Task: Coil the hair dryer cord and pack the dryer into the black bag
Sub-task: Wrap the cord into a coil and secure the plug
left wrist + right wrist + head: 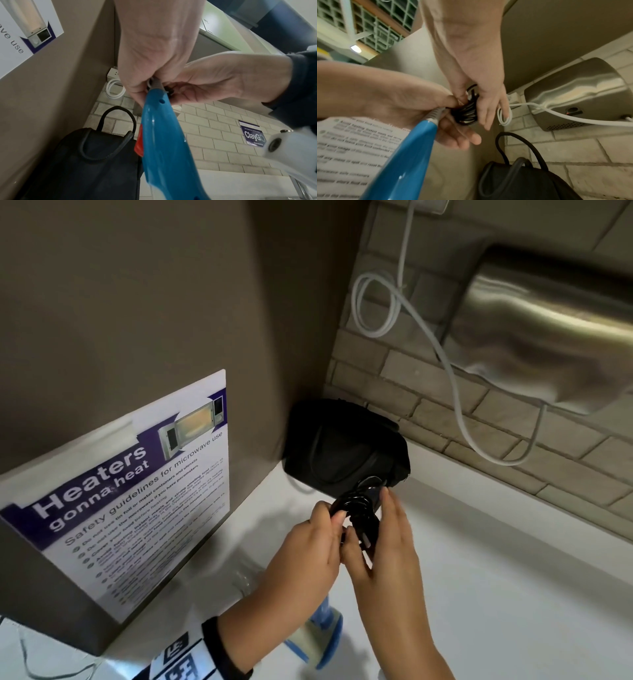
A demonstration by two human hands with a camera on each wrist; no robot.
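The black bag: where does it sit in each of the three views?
Head: black bag at centre, in the corner where panel meets brick wall.
Left wrist: bottom left, left of the blue dryer.
Right wrist: bottom right.
Shared landmark: looped white cable.

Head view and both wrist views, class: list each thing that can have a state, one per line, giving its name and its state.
Cord: black, wound into a tight coil, held between both hands.
Hair dryer: blue, hanging below the hands, not in the bag.
Black bag: standing in the corner against the wall; whether open cannot be told.
Left hand: gripping the coil.
Right hand: fingers straight against the coil.
White cable: looped, hanging on the brick wall.
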